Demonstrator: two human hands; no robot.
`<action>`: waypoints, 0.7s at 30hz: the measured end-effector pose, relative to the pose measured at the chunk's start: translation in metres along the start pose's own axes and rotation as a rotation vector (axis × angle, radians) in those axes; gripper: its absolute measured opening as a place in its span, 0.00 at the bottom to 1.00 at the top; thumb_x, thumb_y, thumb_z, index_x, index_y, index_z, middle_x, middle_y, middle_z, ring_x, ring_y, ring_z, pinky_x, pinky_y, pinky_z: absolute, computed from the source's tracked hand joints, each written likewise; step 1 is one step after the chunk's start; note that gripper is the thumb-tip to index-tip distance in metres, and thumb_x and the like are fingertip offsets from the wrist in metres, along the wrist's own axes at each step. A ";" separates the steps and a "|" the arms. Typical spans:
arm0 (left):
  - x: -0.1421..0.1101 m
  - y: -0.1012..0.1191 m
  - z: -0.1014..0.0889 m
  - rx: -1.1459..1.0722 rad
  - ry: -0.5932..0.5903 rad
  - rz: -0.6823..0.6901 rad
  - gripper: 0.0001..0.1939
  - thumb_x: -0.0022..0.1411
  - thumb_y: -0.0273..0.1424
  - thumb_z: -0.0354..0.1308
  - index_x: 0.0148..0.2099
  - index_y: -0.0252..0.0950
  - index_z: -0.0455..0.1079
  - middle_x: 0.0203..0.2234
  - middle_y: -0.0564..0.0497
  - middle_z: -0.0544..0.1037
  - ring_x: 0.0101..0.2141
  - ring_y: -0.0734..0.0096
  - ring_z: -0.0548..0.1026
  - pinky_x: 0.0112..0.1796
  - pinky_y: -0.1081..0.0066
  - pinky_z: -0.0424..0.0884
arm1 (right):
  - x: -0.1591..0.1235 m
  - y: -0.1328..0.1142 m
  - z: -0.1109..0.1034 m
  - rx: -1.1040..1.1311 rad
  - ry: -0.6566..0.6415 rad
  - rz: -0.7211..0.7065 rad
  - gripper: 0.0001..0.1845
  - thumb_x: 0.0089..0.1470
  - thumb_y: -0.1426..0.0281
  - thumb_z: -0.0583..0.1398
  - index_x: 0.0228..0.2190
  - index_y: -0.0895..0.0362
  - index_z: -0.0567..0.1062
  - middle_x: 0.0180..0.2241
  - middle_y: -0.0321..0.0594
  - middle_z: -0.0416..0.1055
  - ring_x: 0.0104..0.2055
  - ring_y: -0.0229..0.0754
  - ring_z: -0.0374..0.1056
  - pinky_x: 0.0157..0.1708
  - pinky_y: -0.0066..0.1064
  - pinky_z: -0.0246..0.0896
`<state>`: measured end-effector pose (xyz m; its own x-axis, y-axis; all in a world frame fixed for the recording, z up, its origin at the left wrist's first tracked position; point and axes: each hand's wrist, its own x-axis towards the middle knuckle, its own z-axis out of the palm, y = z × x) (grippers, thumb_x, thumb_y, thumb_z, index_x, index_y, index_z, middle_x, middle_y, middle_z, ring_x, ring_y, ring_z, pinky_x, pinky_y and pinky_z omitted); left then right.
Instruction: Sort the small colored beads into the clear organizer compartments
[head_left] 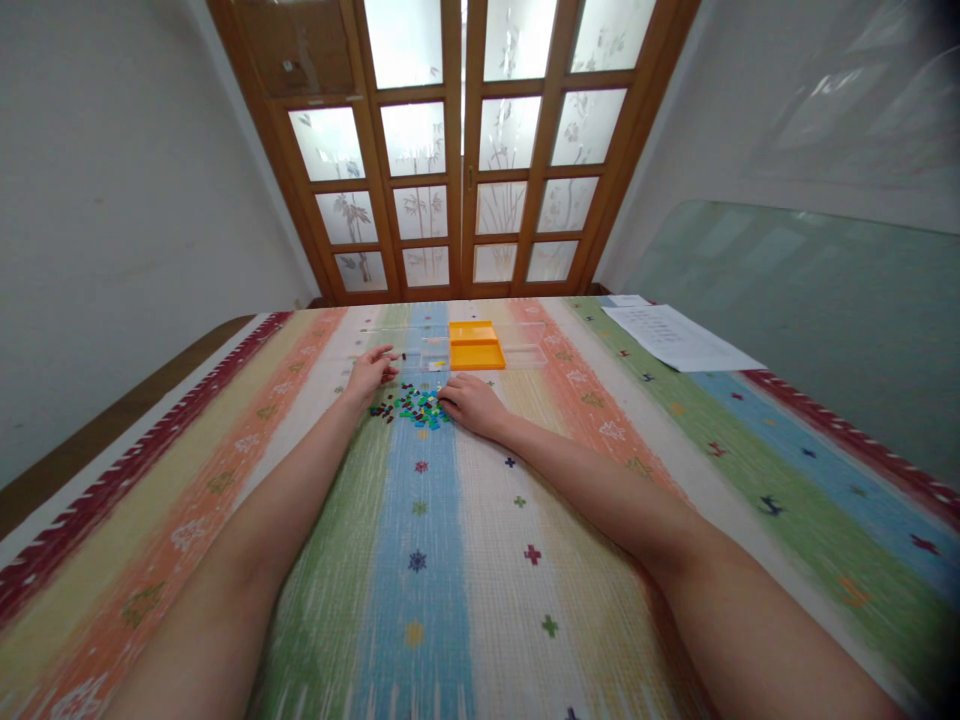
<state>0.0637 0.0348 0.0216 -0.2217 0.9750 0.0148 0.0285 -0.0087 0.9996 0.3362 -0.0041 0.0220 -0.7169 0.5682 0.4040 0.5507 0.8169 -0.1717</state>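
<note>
On a striped, coarse-woven-looking cloth (420,600), small, hard-edged pieces (416,404) in green, blue and dark tones lie in a loose, flat heap, nearer than a smooth, rectangular orange tray (478,357) flanked by clear plastic trays (525,350). The hands are apart: the left hand (369,374), fingers loosely parted, is just beside a dark piece (403,356); the right hand (472,402) curls over the heap's edge, its grip too hidden to tell.

Strewn in a loose pile of small coloured pieces (412,405)
Mixes green, blue and dark brown; lies nearer than the orange tray (478,356) and off to its left.
</note>
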 end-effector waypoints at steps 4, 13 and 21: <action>-0.002 -0.002 -0.003 0.135 -0.028 0.053 0.19 0.54 0.35 0.64 0.49 0.36 0.76 0.36 0.48 0.81 0.28 0.74 0.75 0.31 0.73 0.71 | -0.001 0.007 0.003 0.071 0.036 0.055 0.10 0.68 0.71 0.59 0.44 0.56 0.82 0.44 0.46 0.78 0.48 0.46 0.70 0.51 0.35 0.60; -0.017 -0.006 0.004 0.569 -0.231 0.322 0.14 0.59 0.37 0.59 0.44 0.39 0.80 0.34 0.49 0.82 0.34 0.65 0.77 0.39 0.68 0.72 | 0.000 0.013 0.006 0.201 0.085 0.203 0.08 0.65 0.73 0.60 0.44 0.55 0.79 0.41 0.42 0.79 0.44 0.44 0.71 0.45 0.32 0.61; -0.039 0.000 0.019 0.798 -0.351 0.522 0.11 0.64 0.34 0.58 0.44 0.41 0.81 0.41 0.47 0.82 0.43 0.58 0.76 0.50 0.62 0.70 | 0.001 0.028 -0.007 0.212 0.094 0.145 0.10 0.66 0.73 0.60 0.44 0.55 0.81 0.44 0.44 0.80 0.47 0.44 0.71 0.50 0.34 0.60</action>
<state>0.0913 0.0007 0.0202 0.3000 0.9030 0.3075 0.7107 -0.4266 0.5595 0.3538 0.0190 0.0237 -0.5889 0.6773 0.4410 0.5357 0.7357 -0.4145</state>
